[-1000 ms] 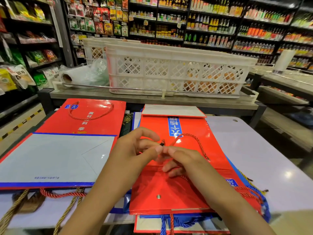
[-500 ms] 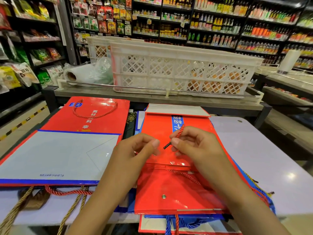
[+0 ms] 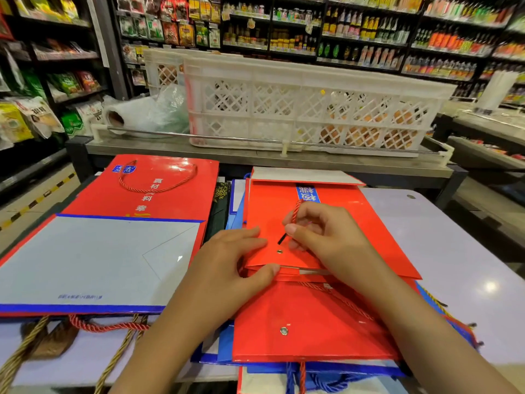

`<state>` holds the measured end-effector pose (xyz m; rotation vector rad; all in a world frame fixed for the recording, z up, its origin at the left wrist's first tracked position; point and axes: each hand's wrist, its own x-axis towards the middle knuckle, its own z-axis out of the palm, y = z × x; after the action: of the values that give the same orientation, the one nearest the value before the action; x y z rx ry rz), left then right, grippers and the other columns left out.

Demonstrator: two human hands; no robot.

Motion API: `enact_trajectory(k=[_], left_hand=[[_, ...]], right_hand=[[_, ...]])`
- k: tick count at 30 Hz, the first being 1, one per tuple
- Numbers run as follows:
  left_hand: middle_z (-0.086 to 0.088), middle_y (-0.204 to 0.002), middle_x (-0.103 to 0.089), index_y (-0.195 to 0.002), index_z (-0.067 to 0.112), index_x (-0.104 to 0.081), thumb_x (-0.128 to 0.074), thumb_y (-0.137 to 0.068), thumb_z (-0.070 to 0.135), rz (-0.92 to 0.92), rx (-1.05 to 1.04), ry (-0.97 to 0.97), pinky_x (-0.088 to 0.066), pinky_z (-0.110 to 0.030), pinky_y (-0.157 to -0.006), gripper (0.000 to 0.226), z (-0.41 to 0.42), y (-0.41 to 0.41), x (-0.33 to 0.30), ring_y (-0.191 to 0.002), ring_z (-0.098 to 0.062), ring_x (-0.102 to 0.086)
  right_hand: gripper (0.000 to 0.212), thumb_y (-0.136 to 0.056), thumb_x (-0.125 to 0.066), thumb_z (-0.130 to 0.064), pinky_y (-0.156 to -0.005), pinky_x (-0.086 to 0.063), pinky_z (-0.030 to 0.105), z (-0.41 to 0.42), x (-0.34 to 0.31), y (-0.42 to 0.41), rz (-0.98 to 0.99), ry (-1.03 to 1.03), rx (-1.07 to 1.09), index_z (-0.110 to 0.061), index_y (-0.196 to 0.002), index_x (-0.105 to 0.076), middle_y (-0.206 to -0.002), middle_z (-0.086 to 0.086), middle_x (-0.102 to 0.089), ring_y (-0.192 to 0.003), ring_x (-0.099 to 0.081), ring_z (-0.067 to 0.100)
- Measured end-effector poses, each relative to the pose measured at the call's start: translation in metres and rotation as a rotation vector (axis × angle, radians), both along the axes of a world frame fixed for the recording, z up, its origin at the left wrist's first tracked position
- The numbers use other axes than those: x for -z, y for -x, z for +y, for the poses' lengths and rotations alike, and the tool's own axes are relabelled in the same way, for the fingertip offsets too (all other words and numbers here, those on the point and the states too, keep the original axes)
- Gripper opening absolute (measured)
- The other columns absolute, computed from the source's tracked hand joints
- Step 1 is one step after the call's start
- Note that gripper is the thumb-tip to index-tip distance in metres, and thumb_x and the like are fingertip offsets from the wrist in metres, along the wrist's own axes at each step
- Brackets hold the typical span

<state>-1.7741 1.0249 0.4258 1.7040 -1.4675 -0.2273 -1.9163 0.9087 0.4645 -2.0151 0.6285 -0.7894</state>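
- Red cord (image 3: 295,212) is pinched between thumb and forefinger of right hand (image 3: 326,237); the other fingers are curled in.
- Black tip (image 3: 282,239) of the cord is pointed down-left, just above eyelet (image 3: 279,251), not seen touching it.
- Left hand (image 3: 227,268) is laid on red bag (image 3: 369,223), fingers straight and pressed flat, thumb set against the folded edge.
- The red bag is laid flat on top of a stack of bags on table (image 3: 454,251).
- Bare table is seen to the right of the stack.
- The left side is crowded by second red bag (image 3: 181,206), just beside.
- White crate (image 3: 284,109) is seen on the counter behind, well apart.
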Motion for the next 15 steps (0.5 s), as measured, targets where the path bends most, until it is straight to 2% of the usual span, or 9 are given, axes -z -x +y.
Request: enact_trajectory(k=[4, 6, 9, 11, 15], left_hand=[[0.014, -0.12, -0.065, -0.109, 0.03, -0.072, -0.056, -0.073, 0.065, -0.118, 0.034, 0.101, -0.038, -0.015, -0.098, 0.053, -0.01, -0.002, 0.009, -0.112, -0.001, -0.052], [0.012, -0.119, -0.066, -0.109, 0.027, -0.072, -0.057, -0.078, 0.06, -0.157, 0.029, 0.145, -0.038, -0.016, -0.097, 0.048, -0.01, 0.0, 0.016, -0.111, -0.005, -0.056], [0.01, -0.12, -0.066, -0.11, 0.024, -0.071, -0.053, -0.082, 0.059, -0.205, 0.013, 0.173, -0.038, -0.019, -0.098, 0.048, -0.009, 0.003, 0.023, -0.111, -0.01, -0.057], [0.01, -0.121, -0.065, -0.111, 0.024, -0.071, -0.051, -0.083, 0.059, -0.217, 0.005, 0.172, -0.039, -0.021, -0.098, 0.049, -0.009, 0.003, 0.024, -0.113, -0.011, -0.057], [0.008, -0.121, -0.065, -0.11, 0.021, -0.071, -0.051, -0.085, 0.058, -0.252, -0.006, 0.183, -0.039, -0.023, -0.099, 0.049, -0.008, 0.005, 0.026, -0.113, -0.013, -0.058]], right_hand=[[0.005, -0.087, -0.061, 0.002, -0.062, -0.044, 0.015, -0.003, 0.009, 0.006, 0.007, 0.037, 0.033, 0.002, -0.082, -0.059, -0.067, -0.02, -0.062, -0.062, -0.062, 0.007], [0.004, -0.088, -0.06, 0.002, -0.062, -0.043, 0.013, -0.001, 0.012, 0.008, 0.01, 0.053, 0.037, 0.0, -0.086, -0.062, -0.066, -0.019, -0.062, -0.062, -0.061, 0.003], [0.014, -0.088, -0.06, 0.0, -0.065, -0.043, 0.01, 0.003, 0.013, 0.012, 0.03, 0.144, 0.038, -0.013, -0.087, -0.065, -0.067, -0.011, -0.063, -0.064, -0.061, -0.001], [0.018, -0.088, -0.061, -0.001, -0.064, -0.041, 0.008, 0.005, 0.015, 0.014, 0.047, 0.192, 0.042, -0.018, -0.087, -0.065, -0.065, -0.017, -0.062, -0.065, -0.059, -0.003], [0.01, -0.086, -0.064, -0.005, -0.064, -0.038, 0.007, 0.005, 0.019, 0.013, 0.082, 0.266, 0.043, -0.014, -0.087, -0.067, -0.067, -0.026, -0.059, -0.066, -0.055, -0.005]])
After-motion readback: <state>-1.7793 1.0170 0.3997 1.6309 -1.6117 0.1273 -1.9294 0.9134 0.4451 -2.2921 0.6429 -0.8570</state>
